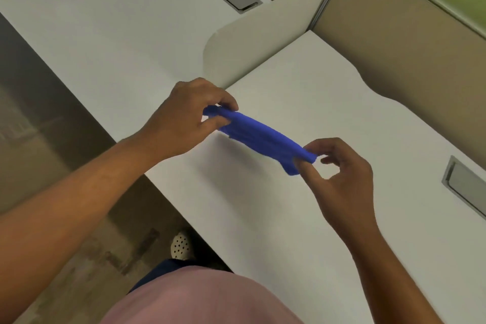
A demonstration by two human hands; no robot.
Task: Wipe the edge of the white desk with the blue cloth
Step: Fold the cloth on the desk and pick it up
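The blue cloth point(259, 137) is stretched between both hands, held a little above the white desk point(289, 218) and casting a shadow on it. My left hand point(184, 118) pinches the cloth's upper-left end between thumb and fingers. My right hand point(339, 173) pinches its lower-right end with thumb and forefinger. The cloth hangs over the desk's surface, just inside the desk's left edge point(184, 208), which runs diagonally from the upper middle down toward my body.
A white divider panel point(263, 39) stands between this desk and a second white desk point(105, 34) at the upper left. Grey cable slots point(465, 187) are set in the desks. Beige partition walls point(394, 47) rise behind. A dotted white shoe point(180, 246) stands on the floor.
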